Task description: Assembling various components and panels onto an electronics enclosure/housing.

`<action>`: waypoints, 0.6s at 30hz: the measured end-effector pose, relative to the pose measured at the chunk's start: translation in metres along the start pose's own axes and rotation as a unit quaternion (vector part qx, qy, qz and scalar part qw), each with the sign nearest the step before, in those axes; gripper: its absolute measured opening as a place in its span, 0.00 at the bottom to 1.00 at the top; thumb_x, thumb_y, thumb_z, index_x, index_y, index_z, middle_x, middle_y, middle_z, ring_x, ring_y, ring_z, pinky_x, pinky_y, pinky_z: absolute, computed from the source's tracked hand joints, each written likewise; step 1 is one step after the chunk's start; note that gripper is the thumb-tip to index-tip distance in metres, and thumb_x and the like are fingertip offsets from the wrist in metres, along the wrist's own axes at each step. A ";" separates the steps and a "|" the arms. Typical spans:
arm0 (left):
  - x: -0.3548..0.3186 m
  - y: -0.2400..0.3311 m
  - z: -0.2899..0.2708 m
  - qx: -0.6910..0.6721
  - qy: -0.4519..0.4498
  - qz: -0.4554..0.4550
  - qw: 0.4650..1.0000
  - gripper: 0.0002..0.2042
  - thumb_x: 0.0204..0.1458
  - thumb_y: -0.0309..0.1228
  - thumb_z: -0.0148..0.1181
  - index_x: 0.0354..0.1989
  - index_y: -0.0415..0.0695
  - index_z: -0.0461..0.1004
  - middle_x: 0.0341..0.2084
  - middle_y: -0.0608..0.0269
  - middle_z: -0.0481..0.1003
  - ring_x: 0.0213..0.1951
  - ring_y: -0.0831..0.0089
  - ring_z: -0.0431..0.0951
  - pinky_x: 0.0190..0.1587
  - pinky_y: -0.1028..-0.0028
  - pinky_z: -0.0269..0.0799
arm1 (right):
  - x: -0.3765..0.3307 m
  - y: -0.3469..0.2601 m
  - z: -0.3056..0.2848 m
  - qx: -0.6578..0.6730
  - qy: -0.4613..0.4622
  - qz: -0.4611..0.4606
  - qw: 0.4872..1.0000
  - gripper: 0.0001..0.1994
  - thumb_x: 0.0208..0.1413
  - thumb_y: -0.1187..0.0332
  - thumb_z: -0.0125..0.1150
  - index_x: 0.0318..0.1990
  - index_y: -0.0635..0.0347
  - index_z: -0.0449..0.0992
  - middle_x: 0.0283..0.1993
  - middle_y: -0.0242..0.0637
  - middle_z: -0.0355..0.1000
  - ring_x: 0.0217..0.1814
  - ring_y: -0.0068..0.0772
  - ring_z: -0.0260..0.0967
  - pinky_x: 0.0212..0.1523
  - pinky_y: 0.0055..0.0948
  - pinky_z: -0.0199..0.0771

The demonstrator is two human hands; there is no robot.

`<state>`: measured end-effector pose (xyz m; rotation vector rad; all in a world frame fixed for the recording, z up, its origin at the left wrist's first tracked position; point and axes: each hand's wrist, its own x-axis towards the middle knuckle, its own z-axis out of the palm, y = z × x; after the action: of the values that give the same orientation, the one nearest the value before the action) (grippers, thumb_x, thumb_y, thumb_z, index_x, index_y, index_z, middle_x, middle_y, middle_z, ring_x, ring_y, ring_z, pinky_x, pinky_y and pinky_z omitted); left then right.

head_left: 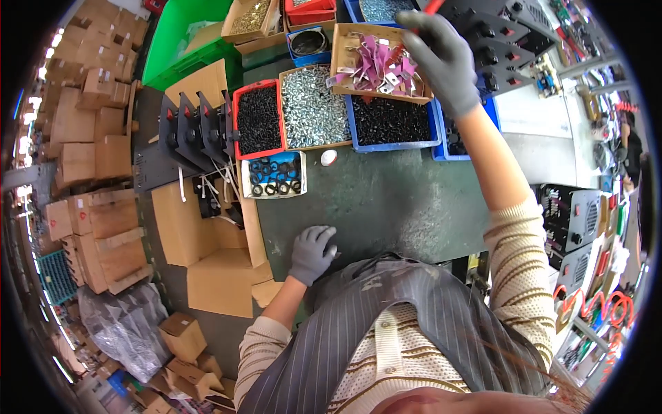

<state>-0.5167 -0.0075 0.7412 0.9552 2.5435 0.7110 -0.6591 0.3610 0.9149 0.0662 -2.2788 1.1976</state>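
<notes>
Nearest you, your gray-gloved left hand (314, 255) sits at seven o'clock, fingers loosely curled, by the near edge of the dark surface (372, 200); whether they grip anything, I can't tell. Over to ten o'clock: a white tray (304, 174) of black rings (269, 187). Past it, at eleven, a red bin (261, 154) full of small black parts (258, 121). Farther out at one o'clock, your right hand (445, 65) is over the right end of a cardboard box (339, 48), fingers partly bent; a red object (433, 7) shows beside them, any hold on it unclear. Magenta pieces (376, 62) lie in that box, just past twelve.
</notes>
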 end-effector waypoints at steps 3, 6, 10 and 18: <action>-0.018 -0.006 0.015 0.055 -0.011 -0.003 0.998 0.23 0.39 0.41 0.61 0.48 0.56 0.70 0.48 0.64 0.67 0.53 0.61 0.63 0.53 0.58 0.59 | 0.060 0.017 0.046 -0.071 0.091 -0.149 0.982 0.04 0.49 0.73 0.54 0.33 0.60 0.72 0.30 0.42 0.68 0.30 0.41 0.67 0.29 0.35 0.66; -0.023 -0.013 0.021 0.076 -0.003 0.002 0.997 0.24 0.38 0.43 0.61 0.49 0.61 0.71 0.50 0.67 0.65 0.55 0.62 0.60 0.53 0.58 0.58 | 0.085 0.049 0.082 -0.152 0.038 -0.177 0.972 0.06 0.47 0.74 0.55 0.34 0.57 0.72 0.33 0.45 0.67 0.33 0.50 0.66 0.32 0.38 0.67; -0.027 -0.016 0.028 0.064 0.049 0.005 0.997 0.16 0.39 0.42 0.61 0.41 0.61 0.75 0.47 0.70 0.68 0.51 0.64 0.64 0.50 0.60 0.61 | 0.091 0.072 0.118 -0.246 0.031 -0.220 0.944 0.06 0.45 0.74 0.55 0.33 0.54 0.73 0.33 0.44 0.67 0.34 0.51 0.66 0.33 0.40 0.67; -0.027 -0.018 0.032 -0.001 0.102 -0.035 0.994 0.10 0.43 0.36 0.59 0.36 0.57 0.76 0.39 0.70 0.72 0.45 0.65 0.69 0.44 0.63 0.65 | 0.093 0.084 0.146 -0.134 -0.026 -0.116 0.984 0.06 0.43 0.73 0.56 0.31 0.57 0.76 0.35 0.43 0.70 0.35 0.49 0.69 0.35 0.37 0.70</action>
<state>-0.4919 -0.0270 0.7088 0.8259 2.7365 0.8296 -0.8278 0.3182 0.8332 0.2568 -2.3797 0.7742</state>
